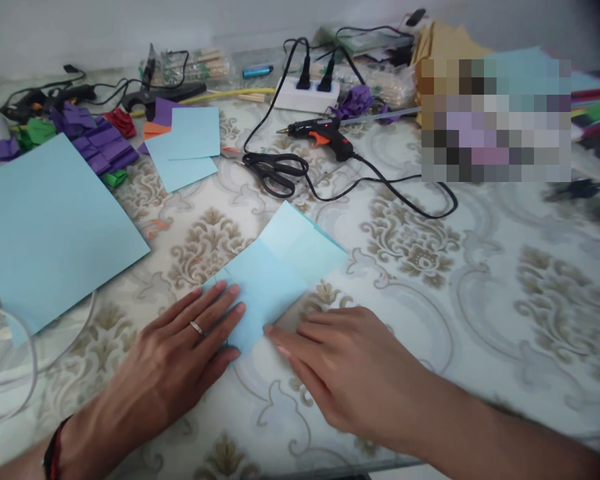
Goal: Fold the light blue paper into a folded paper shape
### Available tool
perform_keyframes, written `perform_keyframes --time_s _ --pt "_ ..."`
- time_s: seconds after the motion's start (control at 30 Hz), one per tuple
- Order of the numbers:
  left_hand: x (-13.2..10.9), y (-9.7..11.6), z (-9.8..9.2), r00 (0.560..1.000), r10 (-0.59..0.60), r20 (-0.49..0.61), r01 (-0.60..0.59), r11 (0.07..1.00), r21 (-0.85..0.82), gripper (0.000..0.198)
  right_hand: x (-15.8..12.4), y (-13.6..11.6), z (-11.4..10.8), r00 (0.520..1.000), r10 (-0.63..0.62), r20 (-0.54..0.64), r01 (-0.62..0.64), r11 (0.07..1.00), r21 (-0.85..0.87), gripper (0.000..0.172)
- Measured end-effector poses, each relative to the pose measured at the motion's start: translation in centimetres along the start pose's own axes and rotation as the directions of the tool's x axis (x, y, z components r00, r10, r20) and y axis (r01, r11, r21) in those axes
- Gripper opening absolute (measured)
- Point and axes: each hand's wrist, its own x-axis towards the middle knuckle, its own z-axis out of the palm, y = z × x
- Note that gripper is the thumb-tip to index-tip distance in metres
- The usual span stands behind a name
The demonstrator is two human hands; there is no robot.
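A light blue sheet of paper (265, 287), folded in part, lies at an angle on the table in front of me. Its far section (305, 243) looks paler, and a second layer shows along the right edge. My left hand (200, 327), with a ring on one finger, lies flat over the sheet's left side, fingers stretched out. At the sheet's near right edge, my right hand (330, 353) touches the paper with the index fingertip. Its other fingers are curled in, and the thumb tip is close beside the index finger, off the paper.
A large blue sheet (65, 233) lies left, smaller blue squares (193, 140) behind. Black scissors (275, 170) and a corded glue gun (325, 133) lie beyond the paper. A white power strip (305, 97), purple folded paper (100, 143) and a blurred-out patch (495, 120) are farther back.
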Motion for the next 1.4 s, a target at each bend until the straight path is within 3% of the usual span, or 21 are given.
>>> perform_keyframes --time_s 0.23,0.37,0.5,0.6,0.67,0.73,0.8,0.9,1.0,1.17,1.3,1.4 --pt "0.0 0.6 0.0 1.0 -0.022 -0.005 0.022 0.999 0.046 0.042 0.0 0.4 -0.7 0.998 0.068 0.01 -0.068 0.998 0.006 0.02" --pt "0.0 1.0 -0.2 0.999 -0.012 0.037 0.007 0.992 0.129 0.045 0.3 1.7 -1.2 0.988 0.133 -0.08 -0.135 0.991 -0.019 0.025" --pt "-0.2 1.8 -0.3 0.999 -0.044 0.016 0.039 0.975 0.219 0.048 1.0 3.1 -1.9 0.922 0.338 -0.191 -0.34 0.94 0.021 0.041" --pt "-0.6 2.2 -0.1 0.998 -0.055 -0.028 0.06 0.977 0.204 0.049 1.5 3.8 -2.1 0.844 0.47 -0.258 -0.449 0.883 0.138 0.025" --pt "-0.6 2.1 0.1 0.997 -0.051 -0.065 0.059 0.988 0.141 0.043 1.8 4.2 -2.0 0.825 0.466 -0.321 -0.414 0.884 0.219 0.019" --pt "-0.5 1.8 0.2 0.995 -0.05 -0.089 0.055 0.997 0.06 0.033 2.0 4.5 -1.6 0.84 0.398 -0.367 -0.319 0.912 0.259 0.04" --pt "-0.3 1.6 0.5 0.995 -0.047 -0.083 0.047 0.999 0.0 0.026 2.1 4.7 -1.2 0.867 0.337 -0.368 -0.246 0.93 0.272 0.047" --pt "0.1 1.4 0.9 0.999 -0.025 -0.027 0.025 1.0 0.006 0.04 2.4 4.9 -0.8 0.891 0.298 -0.343 -0.21 0.94 0.269 0.038" --pt "0.2 1.3 1.4 0.999 -0.026 0.033 0.025 0.999 0.047 0.058 2.8 5.2 -0.6 0.884 0.319 -0.342 -0.232 0.934 0.272 0.035" --pt "0.0 1.5 1.3 0.998 -0.04 0.05 0.038 0.998 0.047 0.061 3.0 6.3 -0.6 0.884 0.307 -0.354 -0.215 0.937 0.275 0.014" --pt "-0.1 1.6 1.1 0.998 -0.038 0.043 0.035 0.998 0.061 0.061 2.5 6.3 -1.9 0.872 0.275 -0.405 -0.201 0.956 0.215 0.01" --pt "0.0 1.6 1.1 0.999 -0.037 0.039 0.034 0.997 0.068 0.062 2.1 5.7 -3.1 0.896 0.242 -0.372 -0.174 0.963 0.206 0.006"
